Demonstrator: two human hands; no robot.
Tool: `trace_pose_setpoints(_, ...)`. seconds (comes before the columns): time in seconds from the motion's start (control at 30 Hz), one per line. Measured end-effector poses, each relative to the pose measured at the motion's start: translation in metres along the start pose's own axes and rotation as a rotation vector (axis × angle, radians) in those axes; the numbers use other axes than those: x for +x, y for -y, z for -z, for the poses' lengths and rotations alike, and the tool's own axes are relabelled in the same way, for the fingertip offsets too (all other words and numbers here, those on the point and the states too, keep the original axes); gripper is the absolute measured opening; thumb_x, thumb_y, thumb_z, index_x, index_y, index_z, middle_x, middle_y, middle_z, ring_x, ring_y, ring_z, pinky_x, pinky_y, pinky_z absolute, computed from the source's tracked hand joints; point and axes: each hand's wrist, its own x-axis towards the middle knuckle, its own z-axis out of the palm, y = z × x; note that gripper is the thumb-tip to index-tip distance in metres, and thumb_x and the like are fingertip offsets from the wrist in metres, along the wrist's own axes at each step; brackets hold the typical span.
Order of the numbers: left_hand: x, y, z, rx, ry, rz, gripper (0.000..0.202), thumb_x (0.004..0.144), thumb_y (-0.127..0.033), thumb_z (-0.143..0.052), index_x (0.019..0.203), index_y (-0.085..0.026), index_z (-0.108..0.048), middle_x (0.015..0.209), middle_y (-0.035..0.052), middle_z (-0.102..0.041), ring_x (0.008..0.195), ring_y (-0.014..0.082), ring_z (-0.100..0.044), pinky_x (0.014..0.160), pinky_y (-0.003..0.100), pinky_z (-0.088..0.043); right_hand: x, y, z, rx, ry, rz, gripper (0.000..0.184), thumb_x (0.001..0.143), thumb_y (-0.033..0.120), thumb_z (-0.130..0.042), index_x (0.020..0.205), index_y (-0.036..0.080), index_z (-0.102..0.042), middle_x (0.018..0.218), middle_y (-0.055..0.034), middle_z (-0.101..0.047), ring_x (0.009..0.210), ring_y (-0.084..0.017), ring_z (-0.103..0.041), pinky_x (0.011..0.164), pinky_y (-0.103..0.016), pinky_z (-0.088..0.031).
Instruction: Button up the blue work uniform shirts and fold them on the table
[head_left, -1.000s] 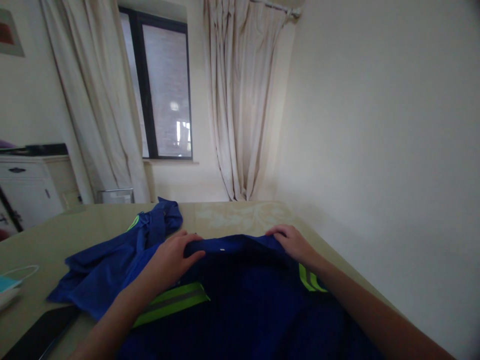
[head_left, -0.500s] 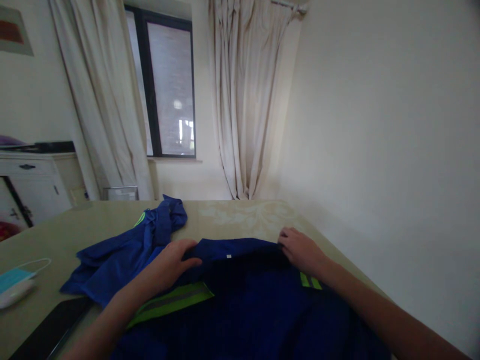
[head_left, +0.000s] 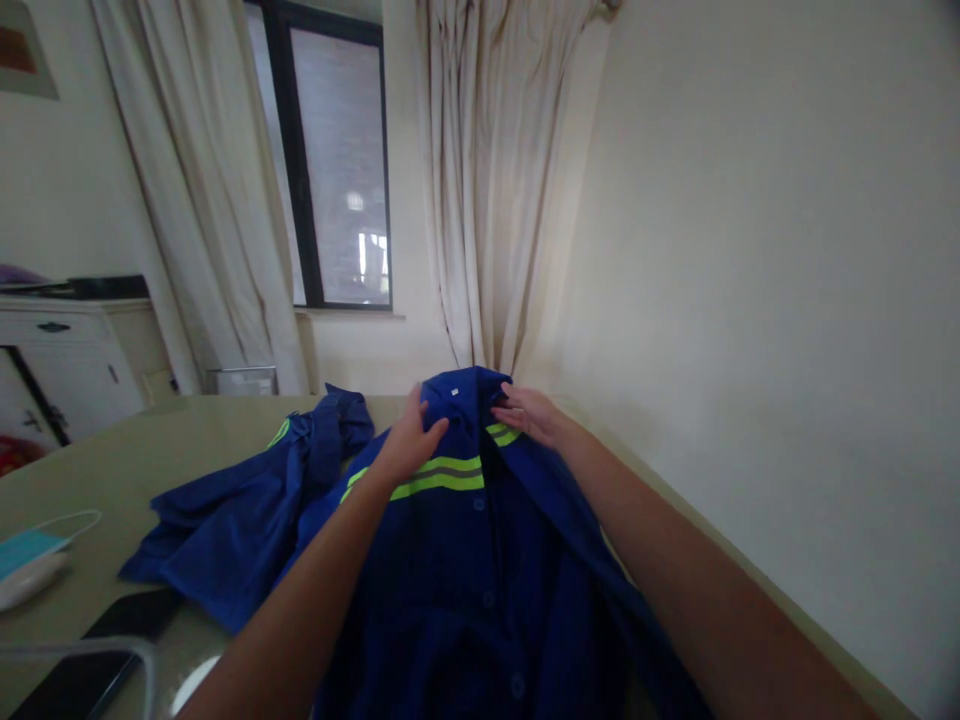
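A dark blue work jacket (head_left: 442,540) with lime and grey reflective bands lies spread before me, its front buttons facing up. Its collar (head_left: 465,385), with a small white tag, rises at the far end. My left hand (head_left: 409,440) is closed on the cloth at the collar's left side, the thumb in front and the other fingers partly hidden. On the collar's right side, my right hand (head_left: 529,412) has its fingers stretched out and apart, the tips against the fabric.
Another blue garment (head_left: 247,500) lies crumpled to the left on the table (head_left: 90,450). Near it are a black phone (head_left: 90,650), a light blue face mask (head_left: 34,550) and a white rounded object (head_left: 34,585). A wall (head_left: 787,300) runs along the right side.
Both hands have moved farther away and closer together with the collar. The jacket is now stretched out, showing its buttoned front and chest band. A pale curved strip has appeared at lower left.
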Motion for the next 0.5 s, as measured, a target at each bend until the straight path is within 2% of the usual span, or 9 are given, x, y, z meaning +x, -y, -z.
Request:
trace_pose_setpoints(0.07, -0.031, 0.009, -0.01, 0.045, 0.107, -0.072, 0.079, 0.092, -0.03, -0.057, 0.159, -0.008, -0.022, 0.147, 0.0236, -0.055, 0.137, 0.0292, -0.054, 0.114, 0.045, -0.041, -0.009, -0.017, -0.004, 0.022, 0.078, -0.015, 0.04, 0.095, 0.049, -0.064, 0.121, 0.019, -0.063, 0.11, -0.0116, -0.074, 0.094, -0.02, -0.074, 0.085, -0.034, -0.062)
trace_pose_setpoints(0.13, -0.079, 0.014, -0.01, 0.182, 0.189, -0.125, 0.065, 0.097, -0.037, -0.049, 0.155, -0.012, -0.035, 0.151, 0.0206, -0.053, 0.141, 0.0312, -0.049, 0.118, 0.05, -0.036, -0.025, -0.035, 0.007, -0.004, 0.119, -0.021, 0.047, 0.089, 0.053, -0.071, 0.123, 0.021, -0.065, 0.119, -0.0114, -0.073, 0.103, -0.023, -0.073, 0.093, -0.039, -0.059)
trace_pose_setpoints(0.2, -0.133, 0.012, -0.006, 0.275, 0.369, -0.159, 0.063, 0.098, -0.052, -0.047, 0.152, -0.021, -0.044, 0.153, 0.0142, -0.052, 0.143, 0.0318, -0.046, 0.121, 0.053, -0.033, -0.045, -0.054, 0.031, -0.067, 0.115, -0.022, 0.051, 0.08, 0.055, -0.079, 0.116, 0.021, -0.069, 0.124, -0.0121, -0.072, 0.115, -0.029, -0.068, 0.103, -0.046, -0.052)
trace_pose_setpoints(0.3, -0.199, 0.004, 0.001, 0.365, 0.672, -0.108, 0.09, 0.082, -0.076, -0.058, 0.157, -0.03, -0.037, 0.164, 0.0089, -0.034, 0.15, 0.0393, -0.032, 0.124, 0.063, -0.022, -0.08, -0.085, 0.076, -0.237, 0.049, -0.013, 0.058, 0.068, 0.058, -0.085, 0.108, 0.018, -0.074, 0.126, -0.016, -0.07, 0.125, -0.038, -0.059, 0.115, -0.056, -0.038)
trace_pose_setpoints(0.37, -0.221, 0.006, 0.003, 0.417, 0.834, -0.056, 0.102, 0.075, -0.078, -0.064, 0.159, -0.033, -0.029, 0.167, 0.0072, -0.024, 0.153, 0.0433, -0.021, 0.123, 0.069, -0.015, -0.11, -0.106, 0.101, -0.487, -0.006, 0.023, 0.066, 0.074, 0.069, -0.072, 0.114, 0.016, -0.072, 0.127, -0.0181, -0.069, 0.122, -0.038, -0.061, 0.11, -0.055, -0.043)
trace_pose_setpoints(0.4, -0.225, 0.01, 0.004, 0.431, 0.873, -0.047, 0.103, 0.075, -0.078, -0.064, 0.16, -0.035, -0.025, 0.168, 0.0062, -0.019, 0.154, 0.0437, -0.017, 0.122, 0.071, -0.013, -0.127, -0.116, 0.11, -0.554, -0.023, 0.006, 0.07, 0.077, 0.071, -0.066, 0.119, 0.015, -0.071, 0.127, -0.0194, -0.069, 0.118, -0.037, -0.063, 0.106, -0.053, -0.046)
trace_pose_setpoints(0.5, -0.209, 0.033, 0.003, 0.416, 0.834, -0.107, 0.096, 0.08, -0.078, -0.059, 0.159, -0.04, -0.02, 0.17, 0.0024, -0.012, 0.155, 0.0398, -0.009, 0.122, 0.07, -0.01, -0.183, -0.137, 0.117, -0.565, 0.001, -0.057, 0.081, 0.083, 0.075, -0.055, 0.134, 0.013, -0.062, 0.131, -0.021, -0.066, 0.111, -0.035, -0.067, 0.097, -0.048, -0.053)
